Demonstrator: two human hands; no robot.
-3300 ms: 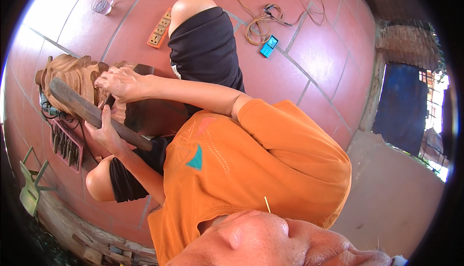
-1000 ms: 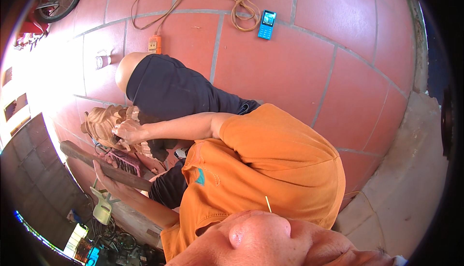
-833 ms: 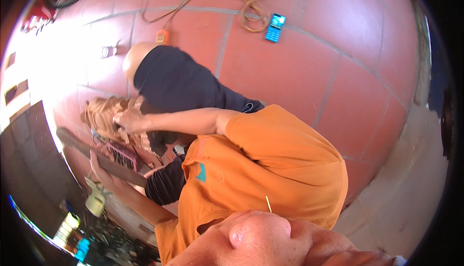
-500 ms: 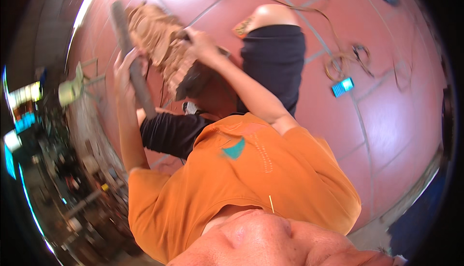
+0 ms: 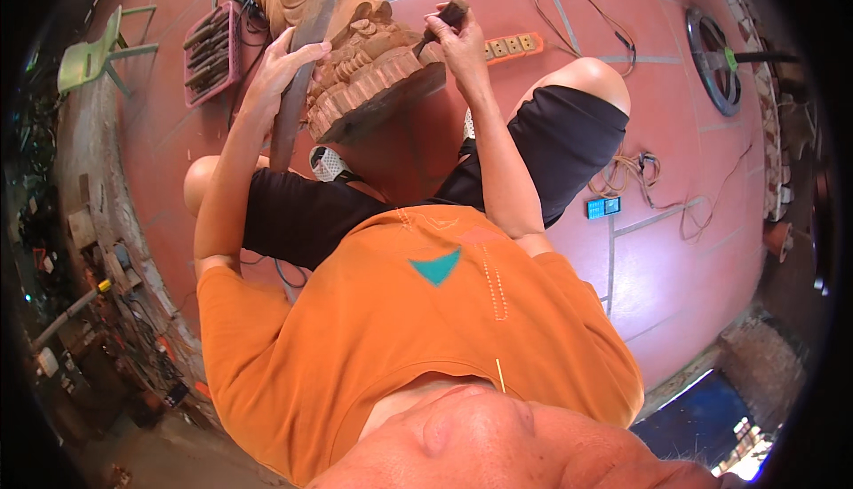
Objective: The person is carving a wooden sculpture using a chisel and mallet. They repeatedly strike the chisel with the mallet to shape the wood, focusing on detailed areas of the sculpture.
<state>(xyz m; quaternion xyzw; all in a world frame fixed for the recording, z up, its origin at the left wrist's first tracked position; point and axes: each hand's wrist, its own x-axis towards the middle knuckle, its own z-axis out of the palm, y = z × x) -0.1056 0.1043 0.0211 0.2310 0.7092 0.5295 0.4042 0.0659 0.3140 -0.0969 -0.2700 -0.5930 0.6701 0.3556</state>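
A carved brown wooden statue (image 5: 369, 67) lies on the tiled floor in front of me, its flat base turned towards my legs. My left hand (image 5: 283, 64) is closed around a long grey-brown wooden bar (image 5: 327, 0) that slants across the statue's left side, its lower end near my left thigh. My right hand (image 5: 459, 43) grips a short dark brown tool (image 5: 454, 15) close to the base's right edge. The tool's narrow dark tip points down-left at the carving; its exact kind is partly hidden by my fingers.
A pink basket (image 5: 235, 45) of wooden-handled tools and a green chair (image 5: 89, 55) stand at the left. An orange power strip (image 5: 515, 46), a blue phone (image 5: 603, 208), loose cables (image 5: 626, 174) and a dark wheel (image 5: 713, 63) lie to the right.
The view has swung, so the statue appears higher and the basket is visible. My right hand has moved off the statue's front to its base's right edge. Both hands keep their holds.
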